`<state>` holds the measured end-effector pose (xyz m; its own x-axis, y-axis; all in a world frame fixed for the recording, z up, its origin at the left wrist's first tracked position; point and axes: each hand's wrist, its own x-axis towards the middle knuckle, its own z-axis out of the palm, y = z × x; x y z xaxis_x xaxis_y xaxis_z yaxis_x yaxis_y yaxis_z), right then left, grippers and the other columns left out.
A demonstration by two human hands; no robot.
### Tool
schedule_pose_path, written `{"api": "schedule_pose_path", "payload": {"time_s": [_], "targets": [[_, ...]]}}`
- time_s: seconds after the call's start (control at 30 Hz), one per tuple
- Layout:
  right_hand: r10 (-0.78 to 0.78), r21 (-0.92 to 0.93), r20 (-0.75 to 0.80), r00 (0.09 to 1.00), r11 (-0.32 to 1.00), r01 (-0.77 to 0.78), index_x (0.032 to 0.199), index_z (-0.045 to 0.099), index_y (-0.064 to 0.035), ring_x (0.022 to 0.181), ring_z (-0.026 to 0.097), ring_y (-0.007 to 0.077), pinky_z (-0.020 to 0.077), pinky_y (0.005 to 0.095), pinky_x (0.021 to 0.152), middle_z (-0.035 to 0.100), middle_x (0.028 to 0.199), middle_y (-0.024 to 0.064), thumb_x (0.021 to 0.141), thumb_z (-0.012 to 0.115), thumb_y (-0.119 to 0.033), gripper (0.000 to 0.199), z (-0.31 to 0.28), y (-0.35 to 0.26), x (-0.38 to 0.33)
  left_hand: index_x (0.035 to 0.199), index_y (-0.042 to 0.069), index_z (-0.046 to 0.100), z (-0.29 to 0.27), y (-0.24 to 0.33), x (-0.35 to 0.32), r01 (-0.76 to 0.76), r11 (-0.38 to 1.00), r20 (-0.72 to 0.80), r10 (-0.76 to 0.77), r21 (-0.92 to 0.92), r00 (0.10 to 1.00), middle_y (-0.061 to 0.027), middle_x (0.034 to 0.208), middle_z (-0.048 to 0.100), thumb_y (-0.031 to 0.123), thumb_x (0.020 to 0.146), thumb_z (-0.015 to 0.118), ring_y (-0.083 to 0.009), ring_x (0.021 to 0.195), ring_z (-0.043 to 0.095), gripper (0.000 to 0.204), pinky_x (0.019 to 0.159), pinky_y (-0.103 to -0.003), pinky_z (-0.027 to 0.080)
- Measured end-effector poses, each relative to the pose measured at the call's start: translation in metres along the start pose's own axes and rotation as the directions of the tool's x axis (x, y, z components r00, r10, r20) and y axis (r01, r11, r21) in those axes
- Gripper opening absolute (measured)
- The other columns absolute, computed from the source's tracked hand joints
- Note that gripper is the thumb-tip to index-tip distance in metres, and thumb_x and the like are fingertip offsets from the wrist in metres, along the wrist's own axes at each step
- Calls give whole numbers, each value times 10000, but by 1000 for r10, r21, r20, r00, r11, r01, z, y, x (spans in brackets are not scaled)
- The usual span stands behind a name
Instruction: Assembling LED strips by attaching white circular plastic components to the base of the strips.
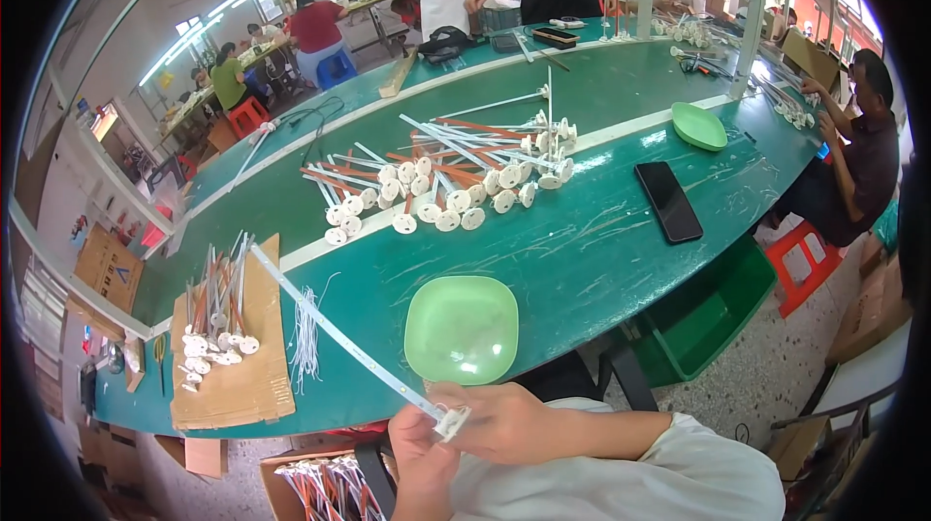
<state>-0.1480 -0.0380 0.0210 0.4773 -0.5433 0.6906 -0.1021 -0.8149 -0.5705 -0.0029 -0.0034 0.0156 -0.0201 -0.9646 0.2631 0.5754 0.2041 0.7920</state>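
Note:
Close to my body, both hands meet at the end of a long pale LED strip with small dots along it. A white plastic end piece sits at its near end. My left hand pinches the strip by this piece, fingers closed. From the other side my right hand closes its fingers on the end piece; its fingertips are partly hidden. The strip's far end reaches up left over a cardboard sheet. Just beyond my hands stands a green square dish.
Strips with white round ends lie heaped mid-table; a smaller bundle rests on the cardboard beside thin white wires. At right are a black phone and another green dish. A co-worker sits at far right.

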Motion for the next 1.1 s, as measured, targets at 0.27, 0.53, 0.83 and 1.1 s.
{"api": "schedule_pose_path", "payload": {"time_s": [0.27, 0.53, 0.83, 1.1], "targets": [[-37, 95, -201, 979, 994, 57, 882, 721, -73, 685, 639, 221, 514, 332, 544, 653, 799, 45, 779, 728, -85, 104, 7, 0, -8, 1236, 32, 481, 2, 3, 0, -108, 989, 58, 114, -99, 992, -162, 1126, 634, 383, 925, 650, -228, 969, 532, 499, 800, -345, 452], [-12, 24, -389, 921, 999, 24, 858, 689, -3, 649, 635, 224, 504, 324, 540, 679, 819, 83, 699, 779, -8, 184, 14, 4, -15, 1285, 90, 496, -1, -4, 7, -166, 884, 8, 189, -437, 982, -133, 1219, 624, 270, 966, 599, -172, 646, 518, 380, 601, -317, 403], [-3, 38, -384, 923, 999, 19, 814, 703, -5, 626, 650, 223, 516, 295, 529, 678, 751, 89, 658, 766, 44, 175, 13, 5, -9, 1265, 4, 467, -5, -3, 7, -221, 905, -41, 222, -363, 974, -223, 1182, 606, 283, 916, 679, -125, 586, 486, 495, 495, -259, 375], [-13, 108, -311, 950, 993, 49, 831, 712, 3, 654, 668, 219, 534, 300, 550, 705, 805, 91, 694, 748, 29, 145, 9, 12, -16, 1293, 11, 456, -10, -4, 4, -135, 893, 9, 154, -429, 988, -212, 1158, 597, 303, 930, 656, -96, 568, 455, 507, 520, -249, 363]]}}
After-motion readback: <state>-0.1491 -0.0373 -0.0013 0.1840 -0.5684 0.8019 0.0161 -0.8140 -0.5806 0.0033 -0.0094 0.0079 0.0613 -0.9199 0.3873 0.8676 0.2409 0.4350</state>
